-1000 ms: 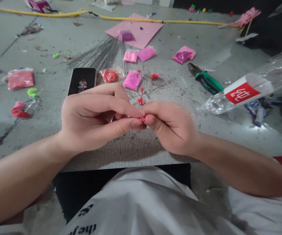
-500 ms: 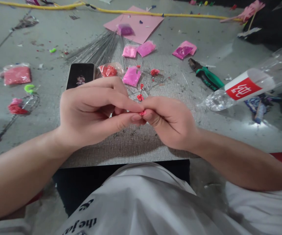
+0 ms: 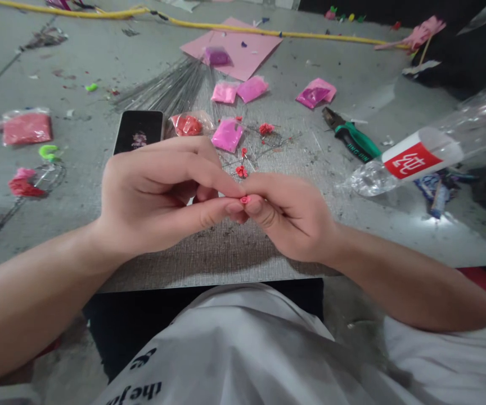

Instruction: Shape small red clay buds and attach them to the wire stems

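Note:
Between the fingertips of both hands sits a tiny pinkish-red clay flower (image 3: 245, 200), its petals curled like a small rose. My left hand (image 3: 162, 194) pinches it from the left with thumb and forefinger. From the right, the thumb and forefinger of my right hand (image 3: 293, 214) close on it too. Just beyond the fingers lie small red clay flowers (image 3: 242, 171) on thin wires, and another red flower cluster (image 3: 266, 129). Opened red clay in a clear bag (image 3: 189, 124) and a packet of pink clay (image 3: 227, 134) are behind my hands.
A black phone (image 3: 139, 130) lies behind my left hand, near a fan of thin wires (image 3: 167, 87). Green-handled pliers (image 3: 355, 138) and a plastic bottle (image 3: 415, 160) lie to the right. A wired clay piece (image 3: 27, 184) is at left. A yellow cable (image 3: 293, 35) crosses the back.
Both hands keep their pinch on the small clay flower, with only slight finger movement. The whole view has shifted a little; nothing on the table has visibly moved.

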`<state>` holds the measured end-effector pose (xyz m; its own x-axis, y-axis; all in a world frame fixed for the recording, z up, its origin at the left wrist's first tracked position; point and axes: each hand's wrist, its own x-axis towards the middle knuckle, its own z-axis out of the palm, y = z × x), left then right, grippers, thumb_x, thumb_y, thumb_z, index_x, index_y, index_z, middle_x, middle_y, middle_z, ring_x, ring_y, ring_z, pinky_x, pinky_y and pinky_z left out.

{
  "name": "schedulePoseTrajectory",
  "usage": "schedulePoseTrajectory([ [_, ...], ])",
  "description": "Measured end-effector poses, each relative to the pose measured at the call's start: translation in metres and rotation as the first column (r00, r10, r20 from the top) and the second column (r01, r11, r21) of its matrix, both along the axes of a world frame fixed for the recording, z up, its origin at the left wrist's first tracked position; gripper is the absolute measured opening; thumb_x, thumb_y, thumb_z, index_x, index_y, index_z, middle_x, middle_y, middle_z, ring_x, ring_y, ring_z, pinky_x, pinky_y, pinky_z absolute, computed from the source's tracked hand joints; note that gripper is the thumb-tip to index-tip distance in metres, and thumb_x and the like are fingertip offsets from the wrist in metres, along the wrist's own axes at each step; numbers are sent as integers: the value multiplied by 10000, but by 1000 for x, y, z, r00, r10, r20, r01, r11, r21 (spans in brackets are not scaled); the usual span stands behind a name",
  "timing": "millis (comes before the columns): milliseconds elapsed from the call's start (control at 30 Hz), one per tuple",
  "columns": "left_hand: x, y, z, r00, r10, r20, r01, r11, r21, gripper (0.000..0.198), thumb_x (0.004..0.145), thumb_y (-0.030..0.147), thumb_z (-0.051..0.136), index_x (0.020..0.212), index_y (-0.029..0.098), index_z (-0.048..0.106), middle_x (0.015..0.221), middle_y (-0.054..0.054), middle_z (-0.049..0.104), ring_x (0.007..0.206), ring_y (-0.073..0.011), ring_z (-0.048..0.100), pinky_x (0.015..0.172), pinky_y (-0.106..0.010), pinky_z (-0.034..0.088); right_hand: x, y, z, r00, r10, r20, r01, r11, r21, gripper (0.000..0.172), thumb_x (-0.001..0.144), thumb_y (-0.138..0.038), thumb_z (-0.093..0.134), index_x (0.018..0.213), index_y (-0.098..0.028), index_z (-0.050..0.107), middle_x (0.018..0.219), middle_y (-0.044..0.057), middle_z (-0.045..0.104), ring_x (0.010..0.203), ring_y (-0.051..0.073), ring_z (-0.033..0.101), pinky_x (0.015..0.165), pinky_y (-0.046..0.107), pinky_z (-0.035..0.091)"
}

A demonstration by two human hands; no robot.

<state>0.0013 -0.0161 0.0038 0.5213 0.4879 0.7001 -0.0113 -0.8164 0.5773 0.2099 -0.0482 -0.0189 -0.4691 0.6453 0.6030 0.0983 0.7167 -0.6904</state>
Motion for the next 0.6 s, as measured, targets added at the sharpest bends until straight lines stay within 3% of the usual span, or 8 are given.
schedulePoseTrajectory([
  [600,-2,1,4,997,-74,-21,73,997,-40,72,909,181,796,967,147,771,778,0,693,712,-89,605,566,-240,475,3,-2,2,1000,4,11,-4,1000,-5,274,1083,-339,532,935,-163,681,784,-7,673,718,92,623,692,222,503],
])
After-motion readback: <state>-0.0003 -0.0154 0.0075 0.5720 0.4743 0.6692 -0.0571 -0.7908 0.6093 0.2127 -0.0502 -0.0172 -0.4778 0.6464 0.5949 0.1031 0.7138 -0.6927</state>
